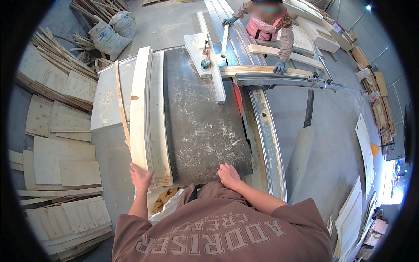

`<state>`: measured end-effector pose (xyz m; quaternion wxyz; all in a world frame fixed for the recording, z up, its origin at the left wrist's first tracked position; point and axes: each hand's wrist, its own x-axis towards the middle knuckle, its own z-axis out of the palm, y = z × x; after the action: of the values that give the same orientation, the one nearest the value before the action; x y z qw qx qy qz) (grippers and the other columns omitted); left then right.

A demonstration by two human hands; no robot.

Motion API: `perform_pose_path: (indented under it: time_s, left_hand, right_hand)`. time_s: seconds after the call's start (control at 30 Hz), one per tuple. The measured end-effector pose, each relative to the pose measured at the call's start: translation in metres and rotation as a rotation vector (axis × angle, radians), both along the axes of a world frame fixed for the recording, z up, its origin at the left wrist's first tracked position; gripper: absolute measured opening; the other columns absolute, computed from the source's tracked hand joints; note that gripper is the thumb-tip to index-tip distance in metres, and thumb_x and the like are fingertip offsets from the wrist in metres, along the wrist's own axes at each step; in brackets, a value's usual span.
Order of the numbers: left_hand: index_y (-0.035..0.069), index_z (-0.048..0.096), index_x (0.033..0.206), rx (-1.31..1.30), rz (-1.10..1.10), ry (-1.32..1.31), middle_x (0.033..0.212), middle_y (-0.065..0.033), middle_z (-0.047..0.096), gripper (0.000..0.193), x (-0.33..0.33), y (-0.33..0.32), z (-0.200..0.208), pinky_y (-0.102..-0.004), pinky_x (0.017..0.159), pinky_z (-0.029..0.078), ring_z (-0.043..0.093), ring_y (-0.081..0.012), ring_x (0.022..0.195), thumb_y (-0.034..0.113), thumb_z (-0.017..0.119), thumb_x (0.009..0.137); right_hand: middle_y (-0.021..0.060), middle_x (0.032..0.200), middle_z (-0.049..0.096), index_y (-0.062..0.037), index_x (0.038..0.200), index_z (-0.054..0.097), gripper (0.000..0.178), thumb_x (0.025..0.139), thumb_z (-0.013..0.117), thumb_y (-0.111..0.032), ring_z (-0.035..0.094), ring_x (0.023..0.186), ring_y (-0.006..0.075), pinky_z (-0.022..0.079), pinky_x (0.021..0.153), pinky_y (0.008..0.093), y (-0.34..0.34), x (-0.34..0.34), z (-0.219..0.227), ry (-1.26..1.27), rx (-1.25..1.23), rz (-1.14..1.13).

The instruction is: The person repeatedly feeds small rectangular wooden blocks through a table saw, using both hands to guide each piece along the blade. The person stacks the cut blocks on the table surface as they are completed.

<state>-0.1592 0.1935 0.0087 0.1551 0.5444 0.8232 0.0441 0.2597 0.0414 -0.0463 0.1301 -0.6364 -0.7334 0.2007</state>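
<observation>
head view: left hand [140, 177] clasps the near end of the long plank [140, 109] on the worktop [205, 131]; right hand [228, 174] rests there, apparently holding nothing. the plank may tip off the stack [158, 118] if pushed unevenly toward the red blade [237, 98].

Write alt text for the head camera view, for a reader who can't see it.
Seen from above, a person at a table saw grips the near end of a stack of long pale boards with the left hand and rests the right hand on the table's near edge. Across the saw, a gloved co-worker holds wood strips; plywood offcuts cover the floor at left.
</observation>
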Motion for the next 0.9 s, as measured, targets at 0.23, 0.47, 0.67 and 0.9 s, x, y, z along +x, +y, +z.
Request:
perform_pose_path:
  time_s: [0.23, 0.47, 0.67, 0.9]
  left_hand:
    - [0.005, 0.021, 0.164, 0.015, -0.002, 0.02, 0.135, -0.0254, 0.055, 0.121, -0.0027, -0.0004, -0.0053, -0.0554, 0.102, 0.055, 0.06, -0.0473, 0.124, 0.034, 0.088, 0.067]
    - [0.005, 0.021, 0.164, 0.011, 0.001, 0.028, 0.135, -0.0254, 0.055, 0.123, -0.0037, -0.0002, -0.008, -0.0546, 0.103, 0.055, 0.06, -0.0467, 0.125, 0.035, 0.09, 0.067]
    - [0.006, 0.02, 0.165, -0.004, 0.005, 0.029, 0.136, -0.0247, 0.055, 0.124, -0.0035, -0.0002, -0.0064, -0.0547, 0.104, 0.055, 0.059, -0.0464, 0.126, 0.035, 0.09, 0.067]
    - [0.006, 0.019, 0.166, 0.001, 0.005, 0.019, 0.137, -0.025, 0.054, 0.125, -0.0024, -0.0005, -0.0058, -0.0555, 0.104, 0.054, 0.059, -0.0469, 0.126, 0.035, 0.09, 0.067]
  right_hand:
    - [0.0096, 0.101, 0.062, -0.0079, 0.083, 0.069, 0.006, 0.088, 0.065, -0.006, 0.061, 0.105, 0.0319, 0.052, 0.088, 0.0459, 0.0013, 0.0013, 0.0035, -0.017, 0.003, 0.037]
    - [0.0097, 0.099, 0.063, -0.0071, 0.077, 0.072, 0.014, 0.088, 0.064, -0.01, 0.061, 0.105, 0.0316, 0.051, 0.089, 0.046, 0.0009, 0.0019, 0.0003, 0.019, -0.034, 0.027]
    - [0.0076, 0.096, 0.065, -0.0092, 0.075, 0.072, 0.018, 0.091, 0.065, -0.013, 0.061, 0.103, 0.0311, 0.051, 0.087, 0.0461, 0.0001, 0.0023, 0.0014, 0.005, -0.03, 0.019]
    - [0.0078, 0.096, 0.064, -0.0097, 0.076, 0.073, 0.02, 0.093, 0.063, -0.015, 0.062, 0.103, 0.0308, 0.051, 0.088, 0.0463, -0.0015, 0.003, -0.0011, 0.015, 0.004, 0.037]
